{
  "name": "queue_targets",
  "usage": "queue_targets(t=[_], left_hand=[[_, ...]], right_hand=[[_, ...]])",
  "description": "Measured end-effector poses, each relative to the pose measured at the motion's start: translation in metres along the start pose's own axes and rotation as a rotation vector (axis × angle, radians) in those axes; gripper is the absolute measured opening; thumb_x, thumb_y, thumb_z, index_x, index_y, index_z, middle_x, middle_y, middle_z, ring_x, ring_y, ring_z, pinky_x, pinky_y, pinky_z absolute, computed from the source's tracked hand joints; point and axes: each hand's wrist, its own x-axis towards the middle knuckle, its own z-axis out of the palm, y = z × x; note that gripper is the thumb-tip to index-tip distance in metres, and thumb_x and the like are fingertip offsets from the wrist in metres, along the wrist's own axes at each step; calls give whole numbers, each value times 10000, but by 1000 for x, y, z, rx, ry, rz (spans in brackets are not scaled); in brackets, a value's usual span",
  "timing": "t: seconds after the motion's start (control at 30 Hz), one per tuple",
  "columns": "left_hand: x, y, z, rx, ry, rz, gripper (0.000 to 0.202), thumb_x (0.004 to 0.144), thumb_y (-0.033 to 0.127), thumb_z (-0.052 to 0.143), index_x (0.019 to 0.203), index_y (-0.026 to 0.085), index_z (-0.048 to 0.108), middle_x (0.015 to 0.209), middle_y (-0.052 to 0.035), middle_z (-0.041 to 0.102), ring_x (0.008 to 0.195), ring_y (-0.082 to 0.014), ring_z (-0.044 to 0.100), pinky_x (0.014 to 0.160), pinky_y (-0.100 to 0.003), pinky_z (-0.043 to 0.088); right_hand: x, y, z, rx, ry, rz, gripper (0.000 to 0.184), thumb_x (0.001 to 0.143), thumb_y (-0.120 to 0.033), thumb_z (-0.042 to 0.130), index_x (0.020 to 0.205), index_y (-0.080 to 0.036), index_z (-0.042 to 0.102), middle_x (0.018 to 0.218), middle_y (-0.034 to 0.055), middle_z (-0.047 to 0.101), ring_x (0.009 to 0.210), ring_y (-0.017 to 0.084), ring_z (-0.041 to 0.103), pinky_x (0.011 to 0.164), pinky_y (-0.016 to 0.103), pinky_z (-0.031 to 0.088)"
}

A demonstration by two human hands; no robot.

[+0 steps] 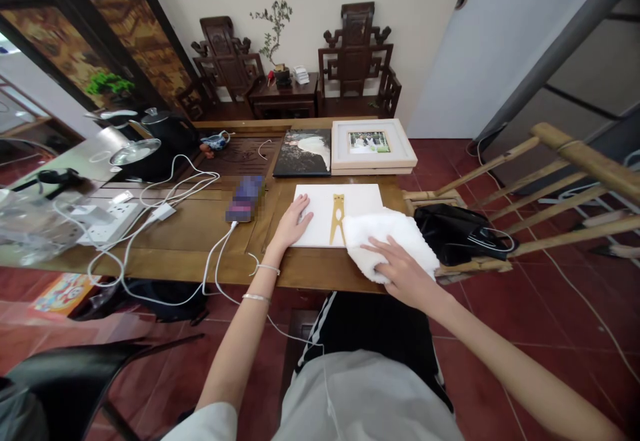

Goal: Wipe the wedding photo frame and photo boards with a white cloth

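A white rectangular board [320,201], perhaps the back of a picture frame, lies flat on the wooden table. A gold cat-headed piece with two long legs [336,224] lies on its middle. My left hand [293,222] rests on the board's left edge, fingers stretched out and holding nothing. Over the board's lower right corner, a fluffy white cloth [367,228] is bunched under my right hand [400,268]. The fingers of that hand bend into the cloth and grip it; the thumb side is partly hidden.
Behind the board lie a dark photo panel [303,152] and a white framed photo [370,144]. A phone [245,199] with a white cable is left of my hand. Farther left are a power strip [117,221], tangled cords and a kettle [167,131]. A bamboo chair [565,148] holds a black bag [450,233].
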Motion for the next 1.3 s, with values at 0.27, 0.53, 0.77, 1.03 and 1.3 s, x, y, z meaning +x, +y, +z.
queue_targets(t=[0.27,0.53,0.77,1.03,1.3], left_hand=[[-1,-1,-2,15,-19,8,498,935,368,499,1386,158,537,1533,-125,449,1469,-249,350,1225,-458,265],[-1,-3,-2,8,-11,12,487,936,379,503,1381,184,544,1529,-112,460,1467,-250,353,1222,-466,272],[-1,-4,0,17,-2,13,495,937,372,493,1385,166,538,1533,-120,450,1469,-250,350,1224,-463,271],[0,-3,0,10,4,4,487,932,364,502,1382,183,547,1529,-97,460,1464,-239,361,1226,-460,273],[-2,-2,-1,9,-2,14,479,947,360,503,1382,164,540,1526,-118,464,1469,-247,352,1229,-447,271]], right_hand=[[72,76,9,-43,56,183,359,645,-27,503,902,-183,699,1252,160,675,1212,321,590,1100,534,401],[127,112,12,-92,41,295,392,686,-14,467,971,-158,694,1117,146,721,1134,317,606,1061,504,394],[69,73,21,-42,55,178,367,656,-11,511,927,-175,697,1354,173,618,1343,331,488,1153,596,302],[6,-4,3,-22,8,19,336,616,26,495,789,-194,681,1389,153,596,1384,350,444,1134,638,330],[55,59,9,-36,23,118,362,646,-30,524,914,-191,706,1296,153,659,1272,319,558,1127,549,368]])
